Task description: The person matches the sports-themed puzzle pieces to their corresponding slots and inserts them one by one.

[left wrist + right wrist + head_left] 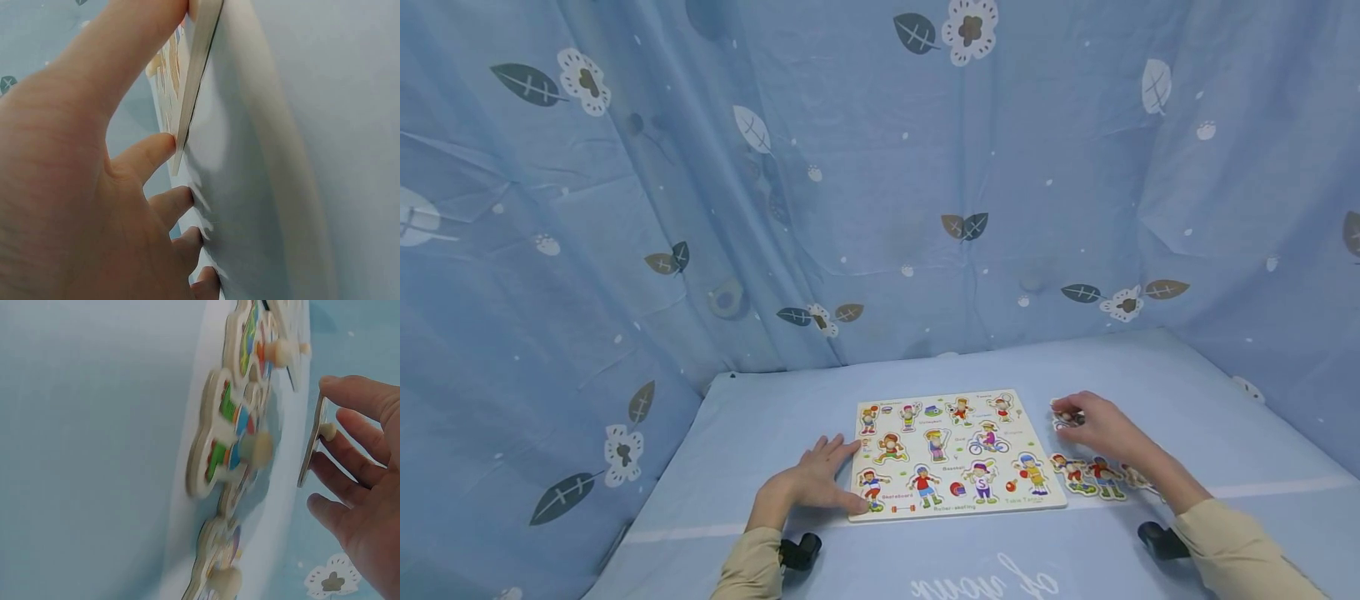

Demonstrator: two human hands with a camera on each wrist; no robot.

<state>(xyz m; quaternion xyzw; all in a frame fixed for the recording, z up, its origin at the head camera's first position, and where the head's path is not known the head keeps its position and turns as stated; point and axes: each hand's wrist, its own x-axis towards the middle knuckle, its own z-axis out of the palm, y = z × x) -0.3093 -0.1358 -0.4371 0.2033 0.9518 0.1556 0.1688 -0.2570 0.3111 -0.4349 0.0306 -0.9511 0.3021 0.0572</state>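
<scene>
A flat wooden puzzle board (pixel 917 454) with knobbed sports figures set in it lies on the table in the head view. At its left side is my left hand (pixel 816 479), fingers spread; the thumb rests at the near left corner, and in the left wrist view the index fingertip (pixel 164 145) touches the board's edge. To the right of the board, my right hand (pixel 1108 429) pinches a puzzle piece (pixel 314 440) between thumb and fingers. A round wooden knob (pixel 327 430) stands out from that piece. Its picture is mostly covered by the fingers in the head view.
Several loose puzzle pieces (pixel 1105 479) lie close together near the board's right edge, some overlapping, partly under my right forearm. Their knobs (pixel 256 450) point up. A blue patterned curtain (pixel 880 208) hangs behind the cloth-covered table (pixel 760 417).
</scene>
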